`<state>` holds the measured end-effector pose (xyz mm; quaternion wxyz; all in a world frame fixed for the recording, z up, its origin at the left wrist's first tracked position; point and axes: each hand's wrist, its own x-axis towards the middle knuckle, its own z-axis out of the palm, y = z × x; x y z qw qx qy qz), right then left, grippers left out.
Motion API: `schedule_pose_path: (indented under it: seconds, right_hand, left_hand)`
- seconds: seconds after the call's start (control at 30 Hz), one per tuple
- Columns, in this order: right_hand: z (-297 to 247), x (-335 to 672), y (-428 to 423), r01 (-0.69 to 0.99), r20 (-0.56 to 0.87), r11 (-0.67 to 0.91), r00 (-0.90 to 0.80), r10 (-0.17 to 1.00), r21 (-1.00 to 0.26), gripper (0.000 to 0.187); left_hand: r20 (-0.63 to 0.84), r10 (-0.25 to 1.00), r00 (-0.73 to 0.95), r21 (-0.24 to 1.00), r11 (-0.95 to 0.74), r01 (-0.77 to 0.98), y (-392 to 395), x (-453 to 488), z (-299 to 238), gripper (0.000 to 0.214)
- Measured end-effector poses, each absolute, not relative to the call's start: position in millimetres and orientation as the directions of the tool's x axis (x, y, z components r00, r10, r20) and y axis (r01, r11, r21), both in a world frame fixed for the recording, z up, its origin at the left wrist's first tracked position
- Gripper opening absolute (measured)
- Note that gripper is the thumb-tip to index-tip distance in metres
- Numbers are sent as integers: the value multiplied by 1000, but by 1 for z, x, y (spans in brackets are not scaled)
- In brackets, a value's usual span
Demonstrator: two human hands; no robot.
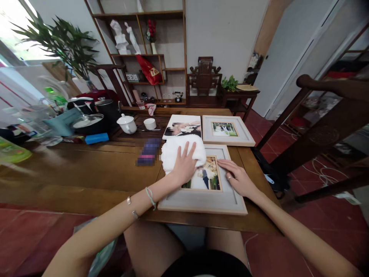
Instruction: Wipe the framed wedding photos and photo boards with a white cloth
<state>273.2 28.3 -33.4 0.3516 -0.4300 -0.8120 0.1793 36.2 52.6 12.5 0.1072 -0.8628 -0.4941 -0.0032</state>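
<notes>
Spread over a folded white towel [171, 152], my left hand [186, 163] holds it down on the upper left part of a picture frame [198, 202]. The frame lies flat at the table's front edge, with a pale wide border around a photo [213, 175] of people outdoors. The towel and my left hand hide part of that photo. My right hand [238, 177] rests with outstretched fingers on the frame's right border, fingertips at the photo's edge. Behind it lie a second framed photo [249, 139] and a white-backed portrait print [181, 120], partly covered by the towel.
A blurred dark blue phone-like object [150, 150] lies left of the towel on the wooden table [115, 173]. Further left stand a white lidded cup [127, 125], a small white bowl [150, 123], a blue block [97, 138] and a lidded pot [88, 122]. A dark wooden chair [311, 130] stands at right.
</notes>
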Motion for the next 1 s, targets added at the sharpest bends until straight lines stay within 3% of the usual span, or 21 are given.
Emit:
schedule_pose_path:
  seconds: [0.1,0.27,0.4,0.53,0.67,0.83,1.0]
  right_hand:
    - [-34,274,29,575,414,567,-388,824,-590,54]
    - [-36,275,29,569,426,583,-398,812,-580,54]
    - [-38,275,30,578,418,577,-398,817,-577,55]
    - [-38,276,30,580,415,574,-398,819,-578,56]
    - [-37,276,30,580,419,580,-401,815,-572,55]
    - [-35,275,29,576,426,587,-404,809,-569,55]
    - [-35,275,30,565,432,594,-408,805,-573,55]
  left_hand:
    - [91,851,517,-192,-495,848,65,39,14,31]
    - [-131,812,568,-182,-583,792,36,46,33,37]
    - [-222,652,725,-108,-756,646,-31,50,49,36]
    - [-90,540,837,-114,-841,530,-90,54,49,34]
    - [-77,614,786,-143,-787,601,-81,61,37,33]
    - [-64,743,666,-155,-667,729,-7,61,19,27]
    - [116,788,605,-202,-577,791,47,61,6,26]
